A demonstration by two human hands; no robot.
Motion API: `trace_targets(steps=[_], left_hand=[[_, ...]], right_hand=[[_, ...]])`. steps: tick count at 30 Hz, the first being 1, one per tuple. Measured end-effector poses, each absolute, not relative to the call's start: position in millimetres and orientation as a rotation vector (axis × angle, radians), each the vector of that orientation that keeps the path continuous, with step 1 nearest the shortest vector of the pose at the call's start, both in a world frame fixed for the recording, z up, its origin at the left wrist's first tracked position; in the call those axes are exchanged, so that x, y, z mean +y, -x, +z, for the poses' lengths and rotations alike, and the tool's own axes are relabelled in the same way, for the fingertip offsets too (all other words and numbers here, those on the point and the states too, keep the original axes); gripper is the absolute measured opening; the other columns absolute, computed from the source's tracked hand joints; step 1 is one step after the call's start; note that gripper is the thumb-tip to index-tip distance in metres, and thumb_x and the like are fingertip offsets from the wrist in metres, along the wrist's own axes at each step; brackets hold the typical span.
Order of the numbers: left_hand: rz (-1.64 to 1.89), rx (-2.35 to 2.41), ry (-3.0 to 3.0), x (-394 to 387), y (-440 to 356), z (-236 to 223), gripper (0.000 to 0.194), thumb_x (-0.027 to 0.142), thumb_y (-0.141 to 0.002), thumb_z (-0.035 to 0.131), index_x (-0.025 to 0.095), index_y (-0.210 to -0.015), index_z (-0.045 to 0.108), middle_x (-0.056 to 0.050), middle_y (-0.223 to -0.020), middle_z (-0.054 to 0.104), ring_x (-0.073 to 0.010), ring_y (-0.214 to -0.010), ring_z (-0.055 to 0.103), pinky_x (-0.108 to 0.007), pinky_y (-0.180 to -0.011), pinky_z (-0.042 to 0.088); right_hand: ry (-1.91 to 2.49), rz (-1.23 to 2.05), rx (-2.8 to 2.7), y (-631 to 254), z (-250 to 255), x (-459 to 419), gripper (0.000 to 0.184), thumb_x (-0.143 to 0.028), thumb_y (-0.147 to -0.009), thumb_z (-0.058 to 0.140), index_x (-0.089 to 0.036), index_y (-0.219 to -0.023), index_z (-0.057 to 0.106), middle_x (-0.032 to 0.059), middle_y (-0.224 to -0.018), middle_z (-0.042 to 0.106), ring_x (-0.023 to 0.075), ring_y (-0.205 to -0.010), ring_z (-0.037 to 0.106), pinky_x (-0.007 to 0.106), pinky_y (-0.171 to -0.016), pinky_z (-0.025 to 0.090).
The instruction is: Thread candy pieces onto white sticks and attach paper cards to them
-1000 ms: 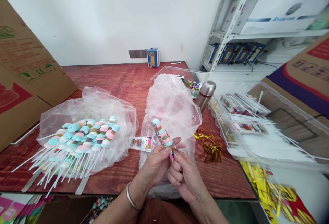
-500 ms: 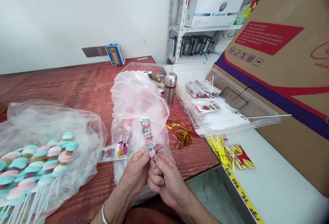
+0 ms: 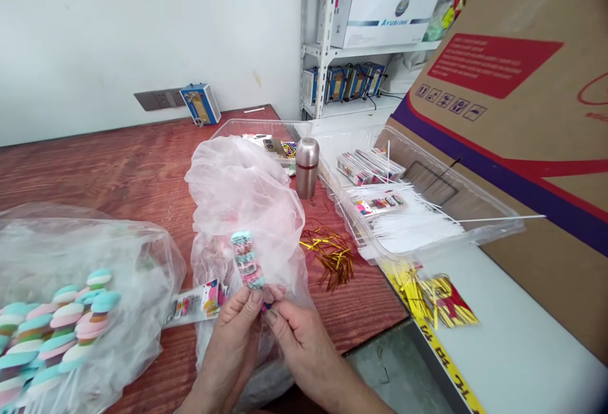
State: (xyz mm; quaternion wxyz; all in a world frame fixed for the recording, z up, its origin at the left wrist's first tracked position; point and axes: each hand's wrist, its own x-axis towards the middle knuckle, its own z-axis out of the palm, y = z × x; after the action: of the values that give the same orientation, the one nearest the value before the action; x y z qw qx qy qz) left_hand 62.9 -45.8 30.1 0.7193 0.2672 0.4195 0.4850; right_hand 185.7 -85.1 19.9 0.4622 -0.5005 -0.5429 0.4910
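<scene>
A wrapped marshmallow stick (image 3: 246, 261) in a printed clear wrapper stands between my hands, tilted a little to the left. My left hand (image 3: 232, 332) pinches it just below the marshmallows. Close against it, my right hand (image 3: 304, 338) is closed on the gathered lower end of the wrapper; the fingertips hide the stick there. Behind them lies a whitish plastic bag (image 3: 242, 176) with pink showing through. Flat printed wrappers (image 3: 192, 303) lie left of my hands. Unwrapped marshmallow sticks (image 3: 64, 332) in blue, pink and white rest on another clear bag (image 3: 142, 252). Loose gold twist ties (image 3: 335, 259) are to the right.
A steel flask (image 3: 308, 170) stands beyond the twist ties. The clear plastic tray (image 3: 354, 227) at right holds white sticks (image 3: 413, 224) and wrapper stacks (image 3: 370, 166). Packs of gold ties (image 3: 449, 300) lie nearby. A large cardboard box (image 3: 513, 129) walls off the right side.
The marshmallow stick and both hands appear lower and further left. My right fingers have shifted up against my left fingertips, covering more of the wrapper's lower end. The view has turned slightly.
</scene>
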Motion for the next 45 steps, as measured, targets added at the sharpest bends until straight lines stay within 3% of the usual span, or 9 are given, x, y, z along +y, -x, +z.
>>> trace_targets(steps=[2, 6, 11, 19, 25, 31, 36, 39, 45], left_hand=[[1.173, 0.963, -0.601, -35, -54, 31, 0.025, 0.035, -0.060, 0.089, 0.015, -0.068, 0.074, -0.007, -0.079, 0.073, -0.0206, -0.082, 0.069, -0.031, -0.078, 0.058], [1.275, 0.965, -0.715, -21, -41, 38, 0.023, 0.035, -0.064, 0.087, 0.017, -0.071, 0.075, -0.005, -0.080, 0.071, -0.0164, -0.069, 0.065, -0.030, -0.066, 0.056], [1.329, 0.957, -0.811, -18, -36, 40, 0.022, 0.036, -0.067, 0.085, 0.017, -0.071, 0.073, -0.002, -0.071, 0.064, -0.0107, -0.059, 0.053, -0.025, -0.058, 0.048], [1.333, 1.041, -0.744, -15, -25, 31, 0.027, 0.037, -0.065, 0.085, 0.016, -0.075, 0.072, -0.002, -0.072, 0.062, -0.0099, -0.059, 0.050, -0.024, -0.061, 0.046], [1.295, 1.067, -0.725, -17, -24, 38, 0.033, 0.043, -0.065, 0.083, 0.017, -0.080, 0.071, -0.003, -0.077, 0.064, -0.0132, -0.063, 0.053, -0.024, -0.059, 0.044], [1.084, 1.314, -1.607, -15, 1, 46, 0.020, 0.035, -0.084, 0.064, 0.019, -0.072, 0.071, -0.004, -0.074, 0.061, -0.0187, -0.070, 0.053, -0.026, -0.064, 0.041], [0.810, 1.394, -2.252, -34, -13, 55, 0.038, 0.005, -0.087, 0.039, 0.023, -0.089, 0.071, -0.003, -0.078, 0.059, -0.0178, -0.069, 0.053, -0.027, -0.065, 0.039], [0.766, 1.409, -2.348, -45, -25, 58, 0.036, 0.005, -0.089, 0.040, 0.023, -0.098, 0.070, -0.004, -0.080, 0.059, -0.0187, -0.070, 0.052, -0.028, -0.065, 0.038], [1.170, 1.380, -1.954, -55, -27, 57, 0.018, 0.017, -0.088, 0.057, 0.025, -0.096, 0.071, -0.005, -0.081, 0.065, -0.0196, -0.074, 0.057, -0.027, -0.071, 0.041]], right_hand=[[1.480, 0.873, -1.612, -210, 27, -67, 0.026, -0.026, -0.098, 0.046, -0.020, -0.076, 0.059, -0.0003, -0.077, 0.058, 0.0144, -0.076, 0.055, 0.024, -0.068, 0.041], [2.110, 0.255, -1.786, -254, 23, -7, 0.025, -0.019, -0.099, 0.040, -0.018, -0.091, 0.064, 0.0046, -0.093, 0.062, 0.0155, -0.085, 0.059, 0.024, -0.075, 0.041], [2.256, 0.103, -1.860, -271, 5, 58, 0.025, -0.016, -0.097, 0.042, -0.016, -0.097, 0.066, 0.0129, -0.104, 0.062, 0.0239, -0.099, 0.058, 0.031, -0.079, 0.041], [2.146, 0.085, -2.109, -261, -5, 85, 0.023, -0.029, -0.097, 0.055, -0.015, -0.114, 0.064, 0.0088, -0.116, 0.064, 0.0223, -0.106, 0.061, 0.043, -0.092, 0.050], [2.140, 0.012, -1.890, -268, 3, 83, 0.017, -0.023, -0.097, 0.054, -0.011, -0.103, 0.064, 0.0088, -0.099, 0.068, 0.0177, -0.083, 0.067, 0.033, -0.073, 0.054], [1.924, -0.129, -1.562, -270, 36, 31, 0.025, -0.022, -0.101, 0.033, -0.014, -0.100, 0.057, 0.0062, -0.084, 0.069, 0.0152, -0.076, 0.067, 0.027, -0.072, 0.051], [1.253, -0.327, -1.605, -240, 52, -29, 0.014, -0.016, -0.091, 0.056, -0.020, -0.103, 0.061, 0.0063, -0.091, 0.074, 0.0165, -0.082, 0.071, 0.028, -0.076, 0.055], [0.976, -0.382, -1.973, -220, 51, -52, 0.028, -0.012, -0.088, 0.059, -0.022, -0.114, 0.061, 0.0092, -0.104, 0.075, 0.0199, -0.099, 0.070, 0.035, -0.087, 0.054], [0.800, -0.427, -2.144, -197, 44, -67, 0.021, -0.009, -0.093, 0.052, -0.019, -0.105, 0.066, 0.0088, -0.105, 0.076, 0.0217, -0.110, 0.066, 0.043, -0.098, 0.049]])
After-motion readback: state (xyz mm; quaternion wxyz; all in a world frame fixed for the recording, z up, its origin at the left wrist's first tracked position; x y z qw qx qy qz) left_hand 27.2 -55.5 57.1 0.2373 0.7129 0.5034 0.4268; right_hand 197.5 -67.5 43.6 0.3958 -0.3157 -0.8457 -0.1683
